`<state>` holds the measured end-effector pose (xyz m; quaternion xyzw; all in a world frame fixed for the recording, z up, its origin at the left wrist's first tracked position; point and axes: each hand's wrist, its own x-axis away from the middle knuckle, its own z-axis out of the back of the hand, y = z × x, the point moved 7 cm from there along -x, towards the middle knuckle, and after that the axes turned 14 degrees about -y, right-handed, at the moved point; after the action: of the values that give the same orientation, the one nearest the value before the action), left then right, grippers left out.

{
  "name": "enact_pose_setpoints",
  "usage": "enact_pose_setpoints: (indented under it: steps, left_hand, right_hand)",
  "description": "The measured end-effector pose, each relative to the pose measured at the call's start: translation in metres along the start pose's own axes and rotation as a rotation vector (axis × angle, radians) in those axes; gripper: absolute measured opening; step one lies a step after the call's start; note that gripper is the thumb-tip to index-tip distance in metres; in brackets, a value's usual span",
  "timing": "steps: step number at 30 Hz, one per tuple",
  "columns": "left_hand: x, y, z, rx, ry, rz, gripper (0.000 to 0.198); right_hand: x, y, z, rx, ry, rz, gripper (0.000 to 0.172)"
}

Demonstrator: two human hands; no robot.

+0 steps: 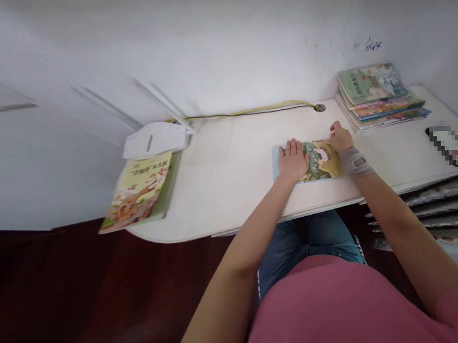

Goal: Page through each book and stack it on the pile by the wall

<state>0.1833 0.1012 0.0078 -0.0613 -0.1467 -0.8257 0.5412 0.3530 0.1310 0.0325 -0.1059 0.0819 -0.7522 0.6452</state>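
A picture book (322,161) with green, tan and blue artwork lies flat on the white desk (221,177) in front of me. My left hand (293,162) rests palm down on its left part, fingers stretched out. At the book's upper right edge is my right hand (341,137), its fingers curled together in a pinch. Whatever those fingers may hold is too small to make out. A pale band with a buckle-like piece (357,162) circles my right wrist.
A stack of picture books (378,97) stands at the back right, beside a blurred-out phone-like device (450,144). On the left, a yellow-green book (138,191) overhangs the desk edge by a white router (156,138) with antennas. A yellow cable (249,109) runs along the wall.
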Motion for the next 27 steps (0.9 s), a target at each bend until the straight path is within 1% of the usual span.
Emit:
enact_pose_setpoints:
  steps: [2,4,5,6,7,8,11,17,22,24,26,27]
  left_hand:
    - [0.0,-0.002,0.0,0.01,0.006,0.003,0.066]
    - [0.0,-0.004,0.001,0.012,0.005,-0.001,0.064]
    - [0.001,-0.005,0.002,0.007,-0.001,-0.009,0.063]
    - [0.002,-0.006,0.002,0.0,-0.01,-0.018,0.062]
    - [0.003,-0.007,0.002,-0.007,-0.018,-0.03,0.062]
    - [0.004,-0.008,0.003,-0.011,-0.02,-0.042,0.061]
    - [0.006,-0.015,0.004,-0.002,0.008,-0.053,0.059]
    - [0.008,-0.024,0.005,0.013,0.049,0.002,0.059]
    - [0.007,-0.022,0.004,0.02,0.037,0.031,0.061]
    - [0.007,-0.022,0.005,0.021,0.032,0.032,0.06]
    - [0.008,-0.029,0.006,0.03,0.016,0.053,0.063]
    - [0.009,-0.036,0.006,0.041,0.007,0.081,0.066]
  right_hand:
    - [0.007,-0.016,0.006,0.041,0.049,0.042,0.033]
    - [0.021,-0.043,0.0,0.071,0.045,0.159,0.036]
    - [0.029,-0.057,-0.006,0.083,0.016,0.241,0.038]
    - [0.038,-0.072,-0.016,0.113,-0.04,0.369,0.042]
    - [0.045,-0.081,-0.025,0.135,-0.088,0.428,0.046]
    - [0.051,-0.083,-0.033,0.161,-0.119,0.448,0.05]
    - [0.057,-0.076,-0.043,0.232,-0.141,0.43,0.058]
    - [0.051,-0.061,-0.039,0.273,-0.113,0.408,0.06]
    - [0.049,-0.046,-0.038,0.275,-0.18,0.417,0.06]
    - [0.048,-0.038,-0.037,0.261,-0.185,0.406,0.059]
    - [0.046,-0.034,-0.037,0.243,-0.168,0.405,0.061]
    - [0.045,-0.032,-0.037,0.235,-0.16,0.413,0.062]
